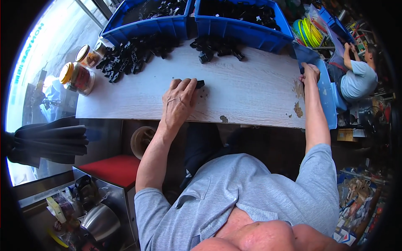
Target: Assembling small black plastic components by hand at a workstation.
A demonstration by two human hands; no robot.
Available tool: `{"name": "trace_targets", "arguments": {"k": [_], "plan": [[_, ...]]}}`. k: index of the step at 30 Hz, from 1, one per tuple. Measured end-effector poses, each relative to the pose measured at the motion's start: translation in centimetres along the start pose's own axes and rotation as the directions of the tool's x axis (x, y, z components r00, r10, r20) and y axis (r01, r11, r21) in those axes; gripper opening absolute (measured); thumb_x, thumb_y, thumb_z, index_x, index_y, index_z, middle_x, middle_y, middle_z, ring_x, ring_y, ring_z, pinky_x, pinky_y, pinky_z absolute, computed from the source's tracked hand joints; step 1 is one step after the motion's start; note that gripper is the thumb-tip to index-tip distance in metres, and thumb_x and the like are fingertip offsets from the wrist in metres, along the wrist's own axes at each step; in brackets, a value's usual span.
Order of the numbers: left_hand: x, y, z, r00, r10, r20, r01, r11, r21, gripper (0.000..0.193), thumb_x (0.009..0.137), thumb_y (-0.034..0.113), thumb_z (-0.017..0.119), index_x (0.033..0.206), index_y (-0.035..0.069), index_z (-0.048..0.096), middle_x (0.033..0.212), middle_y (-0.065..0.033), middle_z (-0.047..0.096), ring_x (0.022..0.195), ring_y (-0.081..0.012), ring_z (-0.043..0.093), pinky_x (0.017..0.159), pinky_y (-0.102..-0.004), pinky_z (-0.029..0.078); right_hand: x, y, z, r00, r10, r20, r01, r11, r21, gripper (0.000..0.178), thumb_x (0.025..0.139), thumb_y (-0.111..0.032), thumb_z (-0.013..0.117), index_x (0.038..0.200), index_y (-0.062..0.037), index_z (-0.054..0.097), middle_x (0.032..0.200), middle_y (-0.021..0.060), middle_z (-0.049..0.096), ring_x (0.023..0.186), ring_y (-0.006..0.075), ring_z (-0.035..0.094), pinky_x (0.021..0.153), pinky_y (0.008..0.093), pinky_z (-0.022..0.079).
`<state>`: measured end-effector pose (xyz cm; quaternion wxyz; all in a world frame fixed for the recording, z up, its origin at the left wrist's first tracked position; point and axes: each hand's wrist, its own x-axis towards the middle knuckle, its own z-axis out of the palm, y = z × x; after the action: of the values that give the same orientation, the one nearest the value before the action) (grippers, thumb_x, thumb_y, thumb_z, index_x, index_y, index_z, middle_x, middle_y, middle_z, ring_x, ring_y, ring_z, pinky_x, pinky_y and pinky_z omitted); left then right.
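Over the middle of the white wood-grain table (247,83), my left hand (180,100) is closed with a small black part (200,84) pinched at its fingertips. My right arm stretches to the table's right end. There my right hand (311,73) has its fingers curled together at the rim of a light blue bin (325,90); what they hold, if anything, is hidden. Loose black parts form a large pile (125,58) at the far left of the table and a smaller pile (215,47) at its far middle.
Two blue crates (146,28) of black parts stand along the far edge. Lidded jars (79,79) sit at the left by the window. A red-topped cabinet (113,169) is below left, near a metal kettle (100,221). Another person (358,79) sits beyond the right end.
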<state>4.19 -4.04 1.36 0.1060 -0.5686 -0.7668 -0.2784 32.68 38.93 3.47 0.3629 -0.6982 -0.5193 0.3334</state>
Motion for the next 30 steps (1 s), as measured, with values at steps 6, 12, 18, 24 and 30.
{"name": "trace_targets", "arguments": {"k": [6, 12, 18, 24, 30], "plan": [[0.3, 0.4, 0.4, 1.000, -0.006, -0.006, 0.006, 1.000, -0.005, 0.034, 0.089, 0.011, 0.072, 0.123, 0.009, 0.065, 0.116, -0.0095, 0.071, 0.106, -0.0315, 0.064, 0.086, -0.0410, 0.056, -10.2, -2.7, 2.9, 0.862, -0.097, 0.497, 0.050, 0.993, 0.107, 0.033, 0.084, -0.031, 0.082, 0.109, -0.0130, 0.072, 0.059, 0.0017, 0.050, 0.046, 0.0154, 0.055, 0.044, 0.0342, 0.054], [1.0, 0.7, 1.2, 1.000, -0.002, 0.029, 0.001, 1.000, 0.008, 0.034, 0.090, 0.011, 0.071, 0.123, 0.010, 0.066, 0.115, -0.0092, 0.071, 0.106, -0.0309, 0.064, 0.085, -0.0403, 0.057, -16.4, -5.0, 7.6, 0.718, -0.079, 0.691, 0.135, 0.990, -0.028, 0.032, 0.087, -0.034, 0.079, 0.108, -0.0116, 0.071, 0.060, 0.0023, 0.052, 0.042, 0.0146, 0.054, 0.043, 0.0334, 0.053], [0.9, 0.6, 1.5, 0.999, 0.001, -0.042, -0.003, 0.999, -0.040, 0.031, 0.091, 0.010, 0.071, 0.121, 0.010, 0.066, 0.106, -0.0107, 0.073, 0.098, -0.0303, 0.066, 0.082, -0.0405, 0.057, -19.1, -6.0, 9.8, 0.710, -0.073, 0.700, 0.245, 0.958, -0.149, 0.031, 0.088, -0.035, 0.076, 0.104, -0.0080, 0.074, 0.072, 0.0053, 0.064, 0.044, 0.0141, 0.052, 0.041, 0.0333, 0.050], [0.7, -0.1, 1.4, 0.995, -0.072, -0.066, 0.064, 0.991, -0.115, 0.030, 0.090, 0.010, 0.072, 0.120, 0.009, 0.067, 0.094, -0.0120, 0.071, 0.087, -0.0307, 0.067, 0.075, -0.0412, 0.055, -22.3, -5.2, 7.8, 0.622, -0.039, 0.782, 0.248, 0.957, -0.150, 0.035, 0.089, -0.040, 0.075, 0.100, -0.0075, 0.071, 0.065, 0.0017, 0.057, 0.042, 0.0125, 0.052, 0.040, 0.0326, 0.049], [0.6, -1.0, 1.8, 0.982, -0.149, -0.114, 0.114, 0.957, -0.267, 0.030, 0.091, 0.006, 0.070, 0.120, 0.008, 0.067, 0.098, -0.0128, 0.072, 0.086, -0.0315, 0.069, 0.073, -0.0403, 0.055, -23.2, -3.9, 6.5, 0.553, -0.098, 0.828, 0.235, 0.971, -0.042, 0.035, 0.085, -0.029, 0.082, 0.109, -0.0075, 0.068, 0.062, -0.0013, 0.052, 0.042, 0.0100, 0.052, 0.040, 0.0300, 0.050]]}}
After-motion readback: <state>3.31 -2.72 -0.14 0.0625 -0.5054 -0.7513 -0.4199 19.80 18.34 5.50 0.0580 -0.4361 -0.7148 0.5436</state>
